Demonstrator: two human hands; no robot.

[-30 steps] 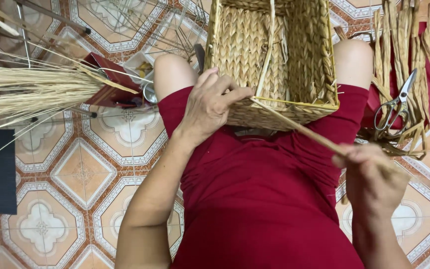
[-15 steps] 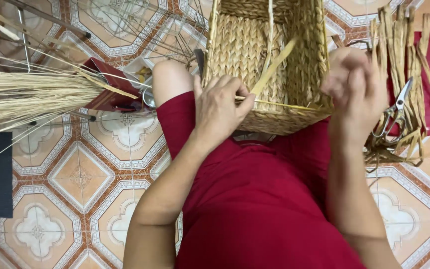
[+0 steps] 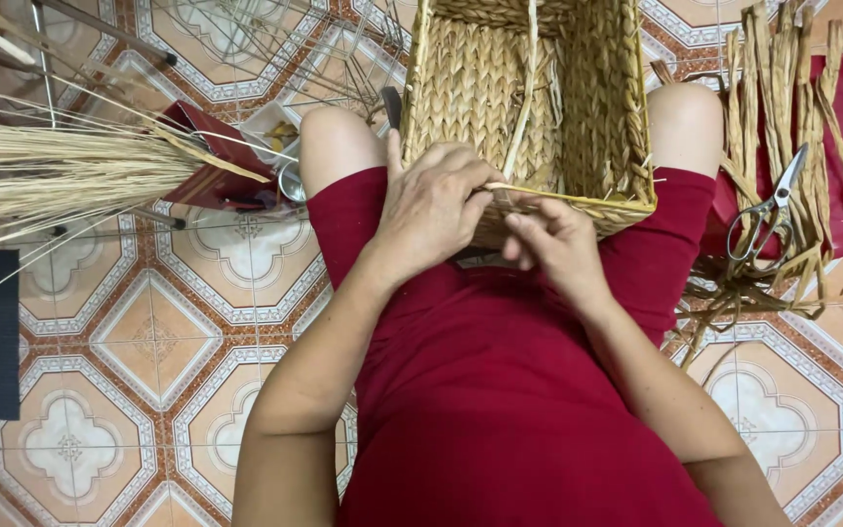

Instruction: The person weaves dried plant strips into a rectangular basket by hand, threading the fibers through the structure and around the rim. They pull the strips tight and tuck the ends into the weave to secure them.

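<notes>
Both your hands meet at the near rim of the woven basket [image 3: 529, 107], which rests on your lap at upper centre of the frame, its long axis running away from you. Your left hand [image 3: 436, 210] curls closed over the rim, pinching the pale fibre strand [image 3: 522, 107] that rises up the frame. Your right hand [image 3: 556, 244] sits just below and right of it, fingers bent against the rim; whether it grips the strand, you cannot tell. Scissors [image 3: 763, 210] lie at right on the loose fibre strips [image 3: 782, 98].

A home weaving spot: patterned floor tiles [image 3: 158, 337], dried reed bundles [image 3: 51, 176].
</notes>
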